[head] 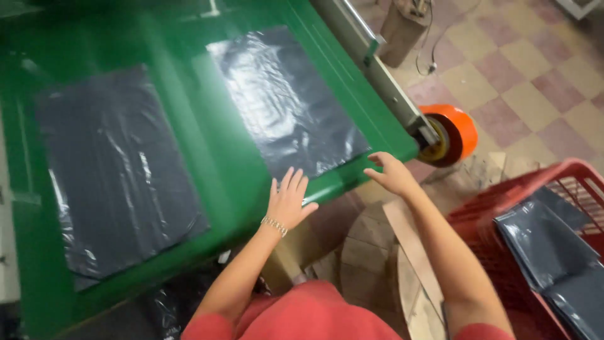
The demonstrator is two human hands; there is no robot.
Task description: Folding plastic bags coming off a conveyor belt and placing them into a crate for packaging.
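At the bottom of the frame the person's red-sleeved arms reach upward into the picture. The left hand [288, 200] lies with fingers spread wide and flat at the near edge of the green tabletop [217, 148], holding nothing, its fingertips just short of the lower edge of the shiny dark grey plastic bag [286, 101]. A thin metal bracelet [274, 225] circles that wrist. The right hand [391, 173] hovers open and empty just off the tabletop's lower right corner, fingers loosely curled toward the same bag's corner.

To take this bag cleanly, it would seem best to press both palms flat on its near corners and slide it evenly, since the thin film wrinkles and clings.

The bag lies flat in the upper middle of the frame. Its long axis runs from the near edge toward the top of the frame, leaning slightly left; one short end faces the hands.

A second dark grey plastic bag [119, 170] lies flat at the left, well apart. A red plastic crate [478, 217] with more grey bags [553, 258] sits at lower right. Farther off, an orange roll [454, 132] sits at the end of a metal rail [384, 72], above a checkered tile floor [522, 82].
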